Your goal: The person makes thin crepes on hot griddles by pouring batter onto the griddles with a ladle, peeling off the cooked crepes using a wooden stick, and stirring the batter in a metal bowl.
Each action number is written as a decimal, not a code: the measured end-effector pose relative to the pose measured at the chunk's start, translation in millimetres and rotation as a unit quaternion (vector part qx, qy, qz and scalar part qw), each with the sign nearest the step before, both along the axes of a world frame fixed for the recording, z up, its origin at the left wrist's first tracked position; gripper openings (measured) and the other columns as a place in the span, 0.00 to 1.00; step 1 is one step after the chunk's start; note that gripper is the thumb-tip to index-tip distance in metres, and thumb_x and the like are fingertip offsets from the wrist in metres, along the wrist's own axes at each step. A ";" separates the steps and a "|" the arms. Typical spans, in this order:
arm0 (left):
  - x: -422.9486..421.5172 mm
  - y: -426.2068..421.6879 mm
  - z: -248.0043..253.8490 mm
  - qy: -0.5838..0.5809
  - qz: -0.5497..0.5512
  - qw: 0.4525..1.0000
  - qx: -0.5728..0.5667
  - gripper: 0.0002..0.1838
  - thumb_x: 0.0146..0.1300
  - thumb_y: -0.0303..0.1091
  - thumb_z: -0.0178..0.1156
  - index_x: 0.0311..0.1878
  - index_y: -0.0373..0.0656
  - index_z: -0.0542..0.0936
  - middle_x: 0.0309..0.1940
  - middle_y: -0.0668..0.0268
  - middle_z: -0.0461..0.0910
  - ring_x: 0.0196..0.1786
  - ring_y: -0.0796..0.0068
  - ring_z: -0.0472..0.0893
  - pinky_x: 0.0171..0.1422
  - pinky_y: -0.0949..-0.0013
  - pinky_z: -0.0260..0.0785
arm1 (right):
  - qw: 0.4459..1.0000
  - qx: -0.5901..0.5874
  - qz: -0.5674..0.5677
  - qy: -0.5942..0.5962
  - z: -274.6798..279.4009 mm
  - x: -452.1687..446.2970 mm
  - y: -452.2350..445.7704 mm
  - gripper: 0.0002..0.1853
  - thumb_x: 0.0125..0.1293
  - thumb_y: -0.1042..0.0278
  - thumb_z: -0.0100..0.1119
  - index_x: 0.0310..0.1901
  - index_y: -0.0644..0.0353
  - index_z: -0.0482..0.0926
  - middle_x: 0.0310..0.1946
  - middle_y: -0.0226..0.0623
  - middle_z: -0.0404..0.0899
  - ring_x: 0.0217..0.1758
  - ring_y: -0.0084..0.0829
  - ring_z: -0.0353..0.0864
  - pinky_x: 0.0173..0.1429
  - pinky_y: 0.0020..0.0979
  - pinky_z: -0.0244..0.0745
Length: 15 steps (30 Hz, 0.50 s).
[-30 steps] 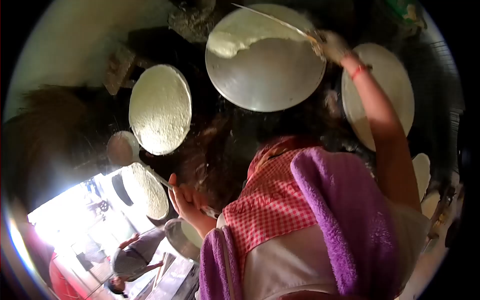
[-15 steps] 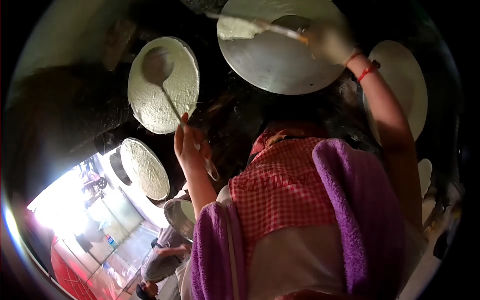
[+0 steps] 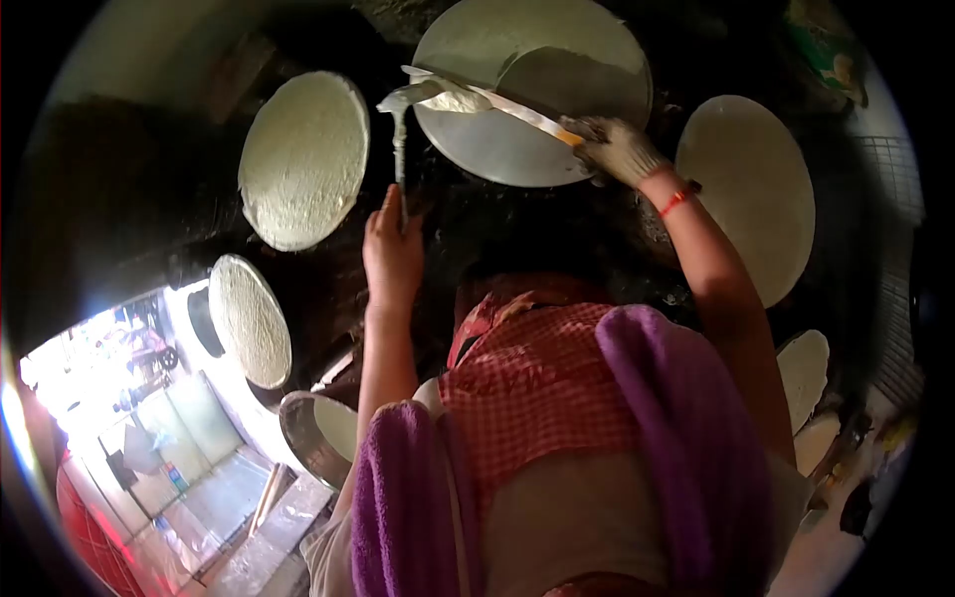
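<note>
My left hand (image 3: 392, 257) is closed around the handle of a batter-coated ladle (image 3: 400, 134). The ladle's head meets the tip of a long flat spatula (image 3: 522, 114) at the left edge of the large round griddle (image 3: 517, 164). A clump of pale batter (image 3: 456, 99) sits on the spatula blade by the ladle. My right hand (image 3: 619, 151), in a stained glove, grips the spatula by its orange handle. Left of the ladle, a griddle covered with a round batter sheet (image 3: 303, 164) shows a smooth top and a rougher lower part.
Another batter-covered round (image 3: 251, 323) lies lower left, beside a metal pot (image 3: 316, 438) with pale contents. At the right are a pale round griddle (image 3: 746, 199) and a smaller pale round (image 3: 804, 378). A bright opening with a counter (image 3: 214, 497) is at lower left.
My left hand has lifted the ladle off the left batter sheet and brought it rightward to the spatula. The spatula has moved down and left. The view has shifted; another person has left it.
</note>
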State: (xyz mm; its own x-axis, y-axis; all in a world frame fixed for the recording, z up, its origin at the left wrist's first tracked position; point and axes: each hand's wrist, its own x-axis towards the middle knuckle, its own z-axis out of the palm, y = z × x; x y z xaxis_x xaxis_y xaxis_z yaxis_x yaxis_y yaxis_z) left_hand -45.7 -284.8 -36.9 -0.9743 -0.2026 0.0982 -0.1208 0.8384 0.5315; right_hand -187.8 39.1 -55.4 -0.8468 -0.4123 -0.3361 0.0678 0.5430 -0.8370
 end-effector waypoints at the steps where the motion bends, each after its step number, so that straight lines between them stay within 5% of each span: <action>1: 13.5 4.0 -5.1 0.036 -0.016 0.999 -0.009 0.28 0.58 0.29 0.62 0.64 0.40 0.72 0.41 0.48 0.77 0.45 0.48 0.77 0.49 0.55 0.71 | 0.993 0.043 -0.004 0.112 -20.0 16.7 12.6 0.19 0.63 0.68 0.60 0.56 0.56 0.78 0.44 0.45 0.83 0.46 0.37 0.82 0.53 0.35 0.73; 3: 45.7 15.8 13.8 -0.035 -0.024 0.999 0.028 0.27 0.56 0.25 0.59 0.63 0.41 0.73 0.40 0.48 0.78 0.44 0.48 0.77 0.48 0.54 0.72 | 0.995 -0.057 -0.045 0.066 -18.4 64.5 36.7 0.17 0.66 0.67 0.57 0.55 0.59 0.78 0.42 0.42 0.83 0.50 0.38 0.80 0.56 0.34 0.72; 4: 61.5 18.0 19.2 -0.004 -0.051 0.999 -0.013 0.26 0.56 0.23 0.57 0.61 0.41 0.73 0.39 0.48 0.77 0.43 0.49 0.77 0.46 0.53 0.73 | 0.968 0.113 0.085 0.208 -47.4 76.6 63.7 0.16 0.66 0.68 0.57 0.54 0.58 0.79 0.46 0.37 0.82 0.55 0.37 0.77 0.60 0.33 0.70; 5: 76.5 17.0 18.2 -0.058 -0.035 0.998 0.015 0.27 0.55 0.23 0.57 0.61 0.40 0.72 0.40 0.49 0.78 0.43 0.50 0.77 0.45 0.56 0.73 | 0.835 0.272 0.205 0.432 -46.7 103.1 67.9 0.16 0.67 0.67 0.55 0.55 0.57 0.78 0.47 0.37 0.80 0.56 0.34 0.76 0.61 0.34 0.70; 6: 84.5 21.5 41.3 -0.073 -0.035 0.995 0.061 0.30 0.51 0.21 0.59 0.62 0.40 0.72 0.38 0.49 0.78 0.43 0.49 0.77 0.48 0.55 0.73 | 0.613 0.399 0.270 0.626 -47.4 125.3 68.0 0.15 0.69 0.66 0.53 0.56 0.56 0.76 0.48 0.37 0.79 0.57 0.31 0.74 0.62 0.36 0.71; 8: 95.0 14.6 16.1 -0.017 -0.111 0.984 0.136 0.34 0.54 0.21 0.59 0.67 0.47 0.69 0.41 0.51 0.75 0.41 0.48 0.77 0.46 0.56 0.73 | 0.591 0.451 0.305 0.596 -67.2 157.9 66.5 0.15 0.69 0.66 0.52 0.55 0.56 0.76 0.45 0.36 0.78 0.54 0.31 0.75 0.58 0.35 0.73; 9: 93.0 10.8 26.3 -0.124 -0.121 0.970 0.173 0.35 0.54 0.24 0.59 0.69 0.44 0.66 0.45 0.52 0.74 0.44 0.50 0.78 0.47 0.58 0.75 | 0.528 0.517 0.340 0.582 -87.0 174.0 66.3 0.15 0.69 0.66 0.51 0.55 0.56 0.76 0.43 0.36 0.78 0.52 0.30 0.76 0.57 0.34 0.74; 10: 86.7 13.5 22.0 -0.144 -0.119 0.964 0.188 0.35 0.56 0.24 0.60 0.69 0.50 0.67 0.45 0.53 0.74 0.42 0.50 0.78 0.47 0.57 0.74 | 0.386 0.599 0.390 0.583 -110.8 189.0 67.3 0.14 0.70 0.66 0.51 0.55 0.55 0.76 0.42 0.35 0.78 0.50 0.30 0.76 0.55 0.34 0.75; 12: 65.3 7.9 -2.1 -0.055 -0.203 0.961 0.180 0.32 0.56 0.26 0.60 0.67 0.44 0.68 0.42 0.53 0.75 0.43 0.51 0.78 0.46 0.55 0.73 | 0.069 0.652 0.485 0.579 -164.7 208.7 66.3 0.14 0.70 0.66 0.49 0.55 0.55 0.75 0.39 0.34 0.78 0.46 0.29 0.78 0.51 0.33 0.77; 14: 53.7 3.0 -10.2 0.040 -0.232 0.939 0.251 0.32 0.57 0.27 0.61 0.67 0.38 0.67 0.41 0.51 0.77 0.42 0.55 0.79 0.48 0.59 0.72 | -0.041 0.605 0.547 0.577 -232.4 211.2 80.0 0.14 0.71 0.66 0.48 0.55 0.55 0.75 0.36 0.33 0.77 0.42 0.29 0.79 0.48 0.32 0.79; 15: 52.1 0.2 6.3 0.069 -0.231 0.927 0.288 0.30 0.60 0.28 0.61 0.67 0.37 0.67 0.41 0.52 0.78 0.41 0.58 0.79 0.48 0.61 0.72 | -0.278 0.661 0.415 0.560 -134.8 214.2 14.1 0.14 0.71 0.65 0.48 0.55 0.55 0.75 0.36 0.33 0.78 0.40 0.26 0.79 0.44 0.29 0.78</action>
State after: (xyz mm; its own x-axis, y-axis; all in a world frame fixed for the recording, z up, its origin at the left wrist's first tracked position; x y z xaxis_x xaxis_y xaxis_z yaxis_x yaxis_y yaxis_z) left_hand 6.4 -284.6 -30.7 -0.9562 0.1759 0.2339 0.2834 0.3563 0.8904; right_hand 26.4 53.3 -190.2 -0.5040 -0.6219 -0.5993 0.3317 -0.7801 0.5305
